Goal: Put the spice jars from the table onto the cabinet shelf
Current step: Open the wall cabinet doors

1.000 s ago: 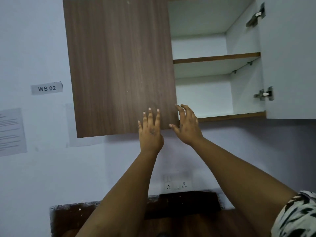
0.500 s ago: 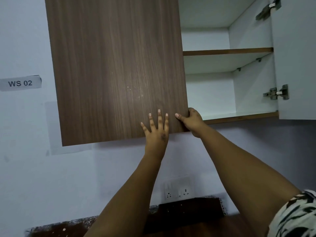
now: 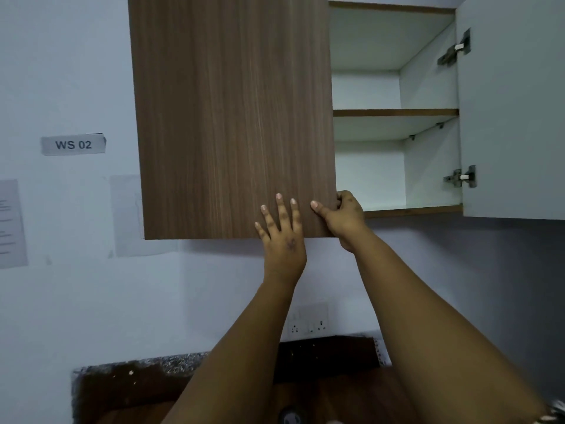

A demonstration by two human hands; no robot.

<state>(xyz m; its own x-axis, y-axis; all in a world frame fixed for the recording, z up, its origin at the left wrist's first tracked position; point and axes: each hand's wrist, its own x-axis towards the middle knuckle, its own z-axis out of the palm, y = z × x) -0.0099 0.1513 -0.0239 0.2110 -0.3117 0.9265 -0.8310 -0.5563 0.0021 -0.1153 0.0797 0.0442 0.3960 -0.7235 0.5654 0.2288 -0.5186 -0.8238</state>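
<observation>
A wall cabinet hangs above me. Its left door [image 3: 232, 117], brown wood grain, is shut. My left hand [image 3: 282, 234] lies flat against the door's lower right corner with fingers spread. My right hand [image 3: 344, 217] grips the door's right edge near the bottom, thumb on the front and fingers curled behind. The right door [image 3: 513, 117] stands swung open. Inside, a middle shelf [image 3: 396, 113] and a bottom shelf [image 3: 412, 211] show white and bare. No spice jars are in view.
A "WS 02" label [image 3: 73, 144] and papers [image 3: 12, 223] are stuck on the left wall. A wall socket [image 3: 308, 325] sits below the cabinet. The dark table edge [image 3: 128, 384] shows at the bottom, partly hidden by my arms.
My right hand moved from open beside the door to gripping its right edge. My left hand stays flat on the door. The view has shifted slightly.
</observation>
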